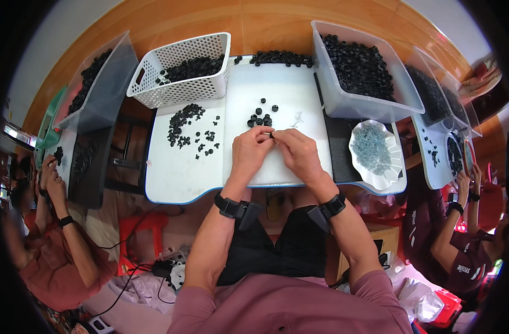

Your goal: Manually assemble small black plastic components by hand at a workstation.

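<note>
Over the near middle of the white work board (243, 78), my left hand (250, 151) and my right hand (300, 156) meet at the fingertips. Both are closed in a pinch around a small black part (271, 134), mostly covered by the fingers. Just beyond them lies a cluster of small round black pieces (259, 120), with a few single ones farther off. Some tiny clear slivers (298, 119) lie right of the cluster. Left of my hands, many small black knob-like pieces (179, 127) are spread on the white surface.
A white perforated basket (179, 92) of black parts stands far left; a clear plastic bin (365, 108) of them stands far right. A fluted white dish (385, 179) holds bluish clear pieces. Loose black parts (282, 58) line the back edge. Co-workers sit on both sides.
</note>
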`<state>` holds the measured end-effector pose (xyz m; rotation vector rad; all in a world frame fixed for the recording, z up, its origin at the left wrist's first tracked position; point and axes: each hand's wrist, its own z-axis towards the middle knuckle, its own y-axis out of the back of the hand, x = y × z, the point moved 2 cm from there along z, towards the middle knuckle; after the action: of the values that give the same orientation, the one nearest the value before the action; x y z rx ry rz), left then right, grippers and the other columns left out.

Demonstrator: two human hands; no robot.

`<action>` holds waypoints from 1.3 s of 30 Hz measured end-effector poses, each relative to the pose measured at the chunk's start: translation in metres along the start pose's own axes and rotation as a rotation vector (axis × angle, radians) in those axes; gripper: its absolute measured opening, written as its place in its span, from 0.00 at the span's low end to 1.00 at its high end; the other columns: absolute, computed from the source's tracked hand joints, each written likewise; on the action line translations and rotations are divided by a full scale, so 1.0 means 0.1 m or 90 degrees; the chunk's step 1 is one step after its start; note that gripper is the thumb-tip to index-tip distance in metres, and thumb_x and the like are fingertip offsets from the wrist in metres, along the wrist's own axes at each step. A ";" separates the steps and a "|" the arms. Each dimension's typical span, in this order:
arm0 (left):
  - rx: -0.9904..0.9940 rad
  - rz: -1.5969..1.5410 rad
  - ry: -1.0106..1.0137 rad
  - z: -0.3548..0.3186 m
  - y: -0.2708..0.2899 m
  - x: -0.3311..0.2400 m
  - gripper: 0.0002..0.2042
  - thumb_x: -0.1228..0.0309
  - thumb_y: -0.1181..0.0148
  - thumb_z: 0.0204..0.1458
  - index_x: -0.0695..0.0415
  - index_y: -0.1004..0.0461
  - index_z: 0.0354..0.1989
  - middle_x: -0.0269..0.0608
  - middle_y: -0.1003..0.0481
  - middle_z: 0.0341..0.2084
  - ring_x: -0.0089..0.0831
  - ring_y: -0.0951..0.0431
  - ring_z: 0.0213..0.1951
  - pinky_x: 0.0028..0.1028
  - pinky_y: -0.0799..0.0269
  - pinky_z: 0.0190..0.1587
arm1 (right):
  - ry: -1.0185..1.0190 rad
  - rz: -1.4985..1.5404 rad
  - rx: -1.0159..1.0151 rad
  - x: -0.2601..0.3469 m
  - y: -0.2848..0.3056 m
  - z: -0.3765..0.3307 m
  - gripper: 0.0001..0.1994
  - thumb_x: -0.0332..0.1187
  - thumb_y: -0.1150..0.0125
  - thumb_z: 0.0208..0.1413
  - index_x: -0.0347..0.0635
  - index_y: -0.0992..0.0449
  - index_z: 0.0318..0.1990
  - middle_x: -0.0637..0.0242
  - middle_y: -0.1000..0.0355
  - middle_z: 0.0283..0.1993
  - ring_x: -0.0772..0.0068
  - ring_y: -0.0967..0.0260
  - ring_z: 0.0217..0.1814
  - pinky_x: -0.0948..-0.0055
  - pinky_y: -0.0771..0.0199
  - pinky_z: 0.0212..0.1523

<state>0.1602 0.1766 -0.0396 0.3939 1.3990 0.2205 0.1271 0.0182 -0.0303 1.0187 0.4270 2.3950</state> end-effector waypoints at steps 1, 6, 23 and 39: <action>0.022 0.006 0.024 0.01 0.01 -0.01 0.13 0.72 0.30 0.54 0.61 0.16 0.48 0.39 0.14 0.31 0.19 0.18 0.32 0.23 0.23 0.38 | 0.003 -0.010 0.015 0.00 0.01 -0.01 0.10 0.18 0.36 0.56 0.37 0.19 0.44 0.56 0.20 0.39 0.53 0.20 0.38 0.63 0.20 0.38; 0.082 -0.108 0.074 0.07 0.11 0.04 0.17 0.66 0.29 0.55 0.63 0.16 0.49 0.43 0.13 0.33 0.23 0.16 0.34 0.24 0.23 0.40 | 0.018 -0.021 0.006 0.04 0.01 -0.01 0.14 0.18 0.39 0.60 0.36 0.23 0.53 0.54 0.19 0.42 0.51 0.19 0.40 0.64 0.19 0.40; 0.098 -0.132 0.068 0.04 0.09 0.00 0.13 0.71 0.30 0.57 0.65 0.16 0.47 0.40 0.14 0.36 0.19 0.18 0.37 0.21 0.23 0.42 | -0.352 0.005 -0.213 -0.30 0.15 -0.02 0.07 0.22 0.37 0.58 0.33 0.20 0.43 0.54 0.21 0.38 0.63 0.22 0.36 0.67 0.23 0.41; 0.139 -0.184 0.008 -0.04 0.10 0.05 0.12 0.75 0.29 0.55 0.63 0.16 0.48 0.38 0.14 0.36 0.19 0.18 0.37 0.20 0.23 0.43 | -0.265 -0.127 0.081 -0.48 0.23 0.15 0.09 0.26 0.31 0.51 0.39 0.15 0.41 0.56 0.22 0.38 0.58 0.22 0.36 0.64 0.22 0.41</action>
<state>0.1578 0.1885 -0.0412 0.3651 1.4783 -0.1680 0.1596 -0.0266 -0.0372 1.4187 0.5035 1.9350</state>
